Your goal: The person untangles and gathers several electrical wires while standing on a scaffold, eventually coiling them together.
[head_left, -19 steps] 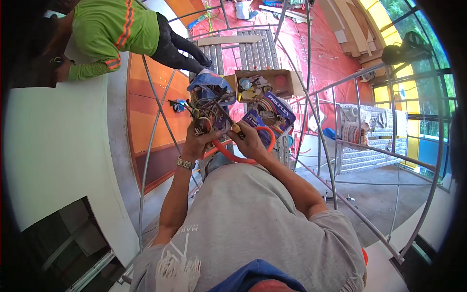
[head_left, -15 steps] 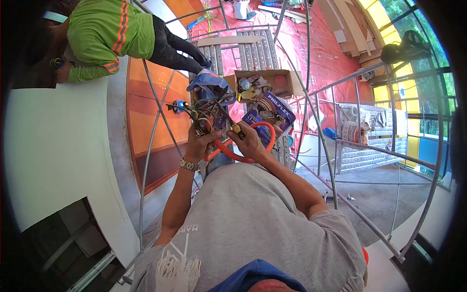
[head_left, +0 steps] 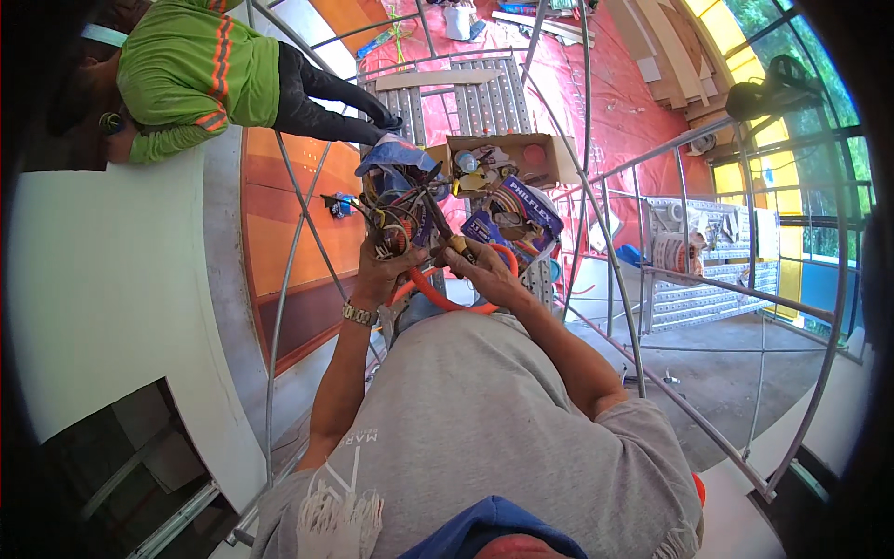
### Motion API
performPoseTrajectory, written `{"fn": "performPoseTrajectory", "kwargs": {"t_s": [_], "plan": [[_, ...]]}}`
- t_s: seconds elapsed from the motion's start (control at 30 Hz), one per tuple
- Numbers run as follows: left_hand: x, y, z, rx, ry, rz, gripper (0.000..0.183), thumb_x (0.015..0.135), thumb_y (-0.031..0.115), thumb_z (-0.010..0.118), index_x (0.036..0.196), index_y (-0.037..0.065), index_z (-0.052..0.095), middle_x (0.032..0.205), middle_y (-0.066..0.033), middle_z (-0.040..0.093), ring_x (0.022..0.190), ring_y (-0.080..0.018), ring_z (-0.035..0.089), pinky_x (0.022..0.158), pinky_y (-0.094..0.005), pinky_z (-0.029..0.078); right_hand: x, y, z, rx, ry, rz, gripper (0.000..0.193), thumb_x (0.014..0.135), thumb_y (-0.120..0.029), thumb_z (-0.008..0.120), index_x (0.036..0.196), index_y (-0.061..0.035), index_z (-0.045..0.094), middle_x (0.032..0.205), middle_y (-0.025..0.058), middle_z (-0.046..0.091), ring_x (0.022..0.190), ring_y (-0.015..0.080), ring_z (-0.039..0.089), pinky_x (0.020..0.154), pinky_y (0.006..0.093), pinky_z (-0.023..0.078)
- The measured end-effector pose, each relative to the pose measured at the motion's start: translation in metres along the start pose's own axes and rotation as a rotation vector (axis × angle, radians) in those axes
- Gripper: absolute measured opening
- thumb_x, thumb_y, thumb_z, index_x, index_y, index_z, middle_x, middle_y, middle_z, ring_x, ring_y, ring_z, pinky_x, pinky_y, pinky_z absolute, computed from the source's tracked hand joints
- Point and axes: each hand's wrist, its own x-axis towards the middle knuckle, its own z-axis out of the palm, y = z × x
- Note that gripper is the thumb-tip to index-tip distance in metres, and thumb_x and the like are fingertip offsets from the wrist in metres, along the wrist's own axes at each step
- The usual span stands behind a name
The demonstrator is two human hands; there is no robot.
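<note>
My left hand (head_left: 382,276), with a metal watch on its wrist, is closed around a round orange-and-dark piece with wires (head_left: 397,233); its exact kind is hard to make out. In my right hand (head_left: 486,272) is a pair of pliers (head_left: 445,219) with yellow-and-black handles, jaws pointing away from me among dark wires. The fingertips of both hands come close together. An orange flexible conduit (head_left: 447,300) loops below them, in front of my shirt. Just beyond my left hand, a blue bag (head_left: 396,156) partly shows behind the wires.
An open cardboard box (head_left: 566,160) of small parts stands beyond a torn blue-and-white box (head_left: 526,210) on perforated scaffold planks (head_left: 494,93). Scaffold pipes (head_left: 615,270) surround me. At far left, a co-worker in a green shirt (head_left: 182,70) leans over a white wall panel (head_left: 102,279).
The pliers have tilted, and their jaws look spread wider among the wires. My hands stay nearly in place. The co-worker appears slightly farther left.
</note>
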Motion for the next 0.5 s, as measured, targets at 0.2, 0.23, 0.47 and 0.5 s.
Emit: {"fn": "performPoseTrajectory", "kwargs": {"t_s": [0.2, 0.23, 0.47, 0.5], "plan": [[-0.003, 0.005, 0.000, 0.038, -0.012, 0.031, 0.033, 0.081, 0.004, 0.087, 0.099, 0.007, 0.060, 0.073, 0.0007, 0.064, 0.050, -0.0054, 0.052, 0.042, -0.0229, 0.040, -0.006, -0.018, -0.008, -0.268, 0.008, 0.036, 0.045, 0.106, -0.041, 0.061, 0.129, -0.0016, 0.064, 0.109, 0.0019, 0.071, 0.096, 0.0103, 0.059, 0.086, 0.0301, 0.049], [-0.004, 0.006, 0.001, 0.052, -0.003, 0.027, 0.033, 0.081, 0.004, 0.087, 0.099, 0.008, 0.060, 0.073, 0.0005, 0.065, 0.051, -0.0053, 0.052, 0.042, -0.0228, 0.040, -0.008, -0.021, -0.011, -0.342, -0.017, 0.065, 0.046, 0.106, -0.041, 0.061, 0.129, -0.0014, 0.064, 0.110, 0.0020, 0.071, 0.095, 0.0109, 0.059, 0.086, 0.0308, 0.049], [-0.007, 0.006, 0.001, 0.046, 0.012, -0.008, 0.032, 0.080, 0.004, 0.088, 0.097, 0.007, 0.061, 0.074, 0.0000, 0.065, 0.051, -0.0057, 0.053, 0.043, -0.0225, 0.041, -0.015, -0.020, -0.018, 0.140, -0.092, 0.133, 0.039, 0.105, -0.036, 0.064, 0.122, -0.0007, 0.066, 0.104, 0.0045, 0.070, 0.088, 0.0131, 0.060, 0.081, 0.0325, 0.050], [-0.007, 0.006, -0.001, 0.040, 0.013, 0.003, 0.032, 0.080, 0.004, 0.088, 0.097, 0.007, 0.061, 0.074, 0.0000, 0.065, 0.051, -0.0057, 0.053, 0.043, -0.0225, 0.041, -0.012, -0.017, -0.018, -0.270, 0.019, -0.061, 0.039, 0.105, -0.034, 0.064, 0.126, -0.0009, 0.065, 0.108, 0.0049, 0.068, 0.096, 0.0128, 0.059, 0.085, 0.0311, 0.049]]}}
